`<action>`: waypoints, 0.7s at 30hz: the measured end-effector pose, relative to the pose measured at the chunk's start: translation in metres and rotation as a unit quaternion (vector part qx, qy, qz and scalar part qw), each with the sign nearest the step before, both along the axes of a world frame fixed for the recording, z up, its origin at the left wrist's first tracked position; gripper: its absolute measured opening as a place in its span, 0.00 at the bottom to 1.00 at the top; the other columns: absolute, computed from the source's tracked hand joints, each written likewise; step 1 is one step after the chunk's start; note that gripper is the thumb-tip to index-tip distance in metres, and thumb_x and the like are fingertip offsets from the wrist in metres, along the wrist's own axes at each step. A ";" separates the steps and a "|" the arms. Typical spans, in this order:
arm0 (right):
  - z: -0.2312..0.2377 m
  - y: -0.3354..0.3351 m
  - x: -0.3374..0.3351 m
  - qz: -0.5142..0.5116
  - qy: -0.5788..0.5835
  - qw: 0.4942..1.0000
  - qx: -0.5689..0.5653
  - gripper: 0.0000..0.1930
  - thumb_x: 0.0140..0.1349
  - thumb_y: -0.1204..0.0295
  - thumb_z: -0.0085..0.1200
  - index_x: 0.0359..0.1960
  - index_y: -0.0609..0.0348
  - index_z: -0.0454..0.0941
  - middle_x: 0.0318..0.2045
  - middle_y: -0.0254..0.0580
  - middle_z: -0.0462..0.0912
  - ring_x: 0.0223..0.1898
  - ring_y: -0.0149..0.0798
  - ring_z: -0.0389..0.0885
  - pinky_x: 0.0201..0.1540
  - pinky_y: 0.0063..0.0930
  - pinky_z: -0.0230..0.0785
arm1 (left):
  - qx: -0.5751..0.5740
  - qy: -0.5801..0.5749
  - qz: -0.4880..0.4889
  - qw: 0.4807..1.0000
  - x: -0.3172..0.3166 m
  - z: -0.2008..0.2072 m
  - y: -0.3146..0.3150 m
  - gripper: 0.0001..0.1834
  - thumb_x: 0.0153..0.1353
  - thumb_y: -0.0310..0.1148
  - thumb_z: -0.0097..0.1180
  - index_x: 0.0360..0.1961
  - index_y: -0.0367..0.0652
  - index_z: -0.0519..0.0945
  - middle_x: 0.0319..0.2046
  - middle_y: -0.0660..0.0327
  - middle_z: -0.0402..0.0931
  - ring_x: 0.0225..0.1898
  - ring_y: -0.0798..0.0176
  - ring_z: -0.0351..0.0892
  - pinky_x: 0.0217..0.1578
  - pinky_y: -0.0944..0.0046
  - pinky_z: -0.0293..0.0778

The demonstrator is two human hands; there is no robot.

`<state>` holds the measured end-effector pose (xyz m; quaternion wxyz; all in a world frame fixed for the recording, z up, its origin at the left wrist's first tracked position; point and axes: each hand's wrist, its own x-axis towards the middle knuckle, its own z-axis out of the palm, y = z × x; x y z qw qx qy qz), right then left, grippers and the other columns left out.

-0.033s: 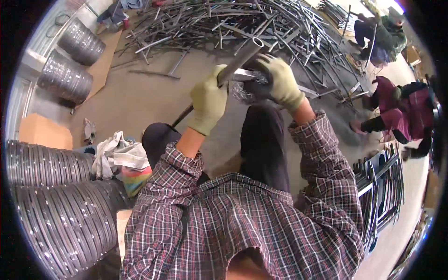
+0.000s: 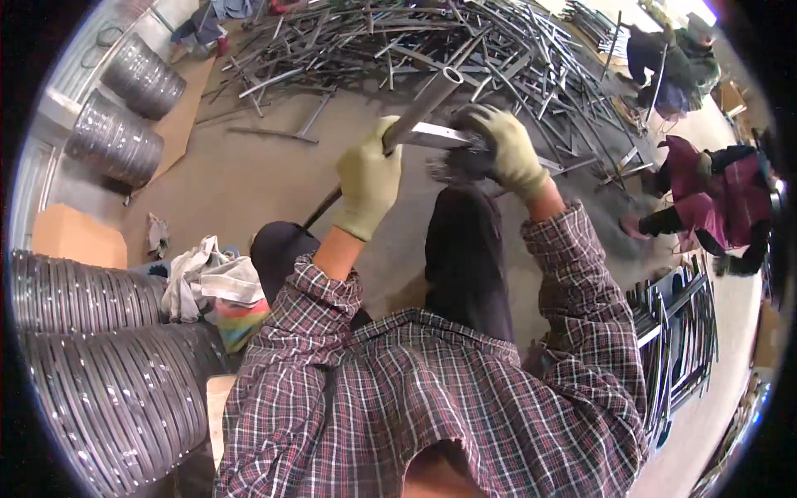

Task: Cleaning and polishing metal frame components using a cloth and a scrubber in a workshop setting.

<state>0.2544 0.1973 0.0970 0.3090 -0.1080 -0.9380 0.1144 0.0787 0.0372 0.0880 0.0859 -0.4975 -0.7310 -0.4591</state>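
Note:
My left hand (image 2: pixel 366 187), in a pale yellow-green work glove, is closed around a dark round metal tube (image 2: pixel 425 101). The tube slants up to the right, its hollow end uppermost. A shiny flat metal bar (image 2: pixel 433 135) sticks out sideways from it, toward my other hand. My right hand (image 2: pixel 513 153), gloved alike, grips a dark bristly pad (image 2: pixel 470 155) with fine wire-like strands, pressed on or around the bar's far end. The pad is smeared by motion, so its exact kind is unclear. My knees are below the work.
A large heap of metal tube frames (image 2: pixel 398 41) lies ahead. Stacked dark metal hoops (image 2: pixel 116 407) stand at the left beside rags (image 2: pixel 216 278). More frames (image 2: pixel 677 332) are at the right. A person in dark red (image 2: pixel 714 195) and another person (image 2: pixel 672 66) sit on the right.
My right hand and the bristly pad have shifted slightly right and down along the bar, and more of the bar shows. The tube's top end has moved slightly left.

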 end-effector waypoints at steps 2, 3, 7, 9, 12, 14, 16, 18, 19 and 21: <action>-0.021 0.017 0.036 -0.068 -0.050 0.996 -0.032 0.28 0.46 0.59 0.67 0.49 0.58 0.79 0.45 0.49 0.81 0.49 0.53 0.78 0.51 0.40 0.69 | 0.009 0.008 -0.010 1.000 0.000 0.000 0.001 0.14 0.56 0.28 0.59 0.45 0.52 0.78 0.27 0.53 0.80 0.31 0.44 0.80 0.29 0.47 0.72; -0.020 0.013 0.050 -0.047 -0.065 0.993 -0.087 0.29 0.45 0.61 0.68 0.50 0.58 0.78 0.45 0.50 0.81 0.49 0.53 0.79 0.50 0.40 0.71 | 0.009 0.018 -0.012 1.000 -0.001 -0.001 -0.001 0.15 0.56 0.28 0.59 0.45 0.53 0.78 0.27 0.54 0.80 0.31 0.44 0.81 0.28 0.48 0.72; -0.023 0.010 0.046 -0.099 0.022 0.994 -0.040 0.32 0.45 0.63 0.69 0.53 0.59 0.76 0.50 0.51 0.78 0.51 0.54 0.77 0.54 0.39 0.68 | -0.031 0.034 -0.006 0.999 0.017 0.008 0.020 0.16 0.54 0.28 0.62 0.45 0.53 0.78 0.28 0.54 0.80 0.31 0.45 0.81 0.29 0.48 0.74; 0.006 -0.021 0.017 -0.063 0.024 0.997 0.045 0.34 0.45 0.63 0.70 0.56 0.57 0.74 0.49 0.52 0.77 0.53 0.55 0.73 0.56 0.43 0.66 | -0.025 0.052 -0.025 0.998 0.026 0.004 0.028 0.17 0.53 0.28 0.62 0.45 0.53 0.78 0.28 0.54 0.80 0.31 0.45 0.81 0.29 0.48 0.73; 0.027 -0.034 -0.007 -0.003 0.001 0.996 0.087 0.29 0.43 0.63 0.64 0.50 0.60 0.75 0.50 0.53 0.76 0.54 0.55 0.73 0.54 0.43 0.69 | -0.026 0.084 -0.005 0.996 0.023 0.001 0.021 0.17 0.54 0.28 0.62 0.45 0.55 0.78 0.26 0.52 0.80 0.30 0.44 0.81 0.28 0.48 0.73; 0.005 -0.019 0.008 -0.055 -0.004 0.995 0.087 0.30 0.42 0.59 0.67 0.48 0.59 0.77 0.48 0.52 0.77 0.51 0.54 0.75 0.52 0.43 0.70 | -0.015 0.050 -0.015 0.999 0.016 0.002 0.015 0.17 0.55 0.27 0.61 0.46 0.55 0.78 0.27 0.52 0.80 0.30 0.44 0.81 0.28 0.48 0.73; -0.033 0.012 0.053 -0.152 0.005 0.987 0.047 0.28 0.43 0.50 0.69 0.41 0.57 0.79 0.43 0.50 0.80 0.45 0.53 0.78 0.46 0.43 0.71 | -0.010 0.034 -0.029 0.999 0.004 -0.005 0.020 0.18 0.55 0.27 0.61 0.47 0.54 0.78 0.28 0.52 0.81 0.31 0.44 0.81 0.29 0.48 0.73; -0.052 0.026 0.087 -0.168 -0.005 0.986 0.009 0.20 0.46 0.59 0.69 0.38 0.55 0.80 0.35 0.43 0.81 0.39 0.50 0.80 0.43 0.40 0.71 | -0.025 0.008 -0.053 0.998 0.005 -0.005 0.025 0.18 0.56 0.27 0.60 0.48 0.53 0.78 0.29 0.52 0.81 0.32 0.44 0.81 0.31 0.48 0.74; -0.054 0.035 0.091 -0.169 0.002 0.985 0.012 0.19 0.47 0.59 0.69 0.38 0.55 0.80 0.35 0.44 0.81 0.39 0.51 0.80 0.43 0.40 0.71 | -0.015 0.023 -0.049 0.998 0.011 0.001 0.030 0.16 0.56 0.28 0.60 0.47 0.53 0.78 0.29 0.52 0.81 0.32 0.44 0.81 0.31 0.48 0.74; -0.044 0.035 0.086 -0.145 -0.017 0.988 -0.046 0.21 0.48 0.63 0.69 0.41 0.58 0.79 0.39 0.46 0.80 0.42 0.52 0.79 0.46 0.40 0.71 | -0.019 0.019 -0.032 0.999 0.008 0.005 0.031 0.14 0.56 0.30 0.60 0.45 0.52 0.79 0.28 0.51 0.81 0.32 0.43 0.81 0.31 0.48 0.74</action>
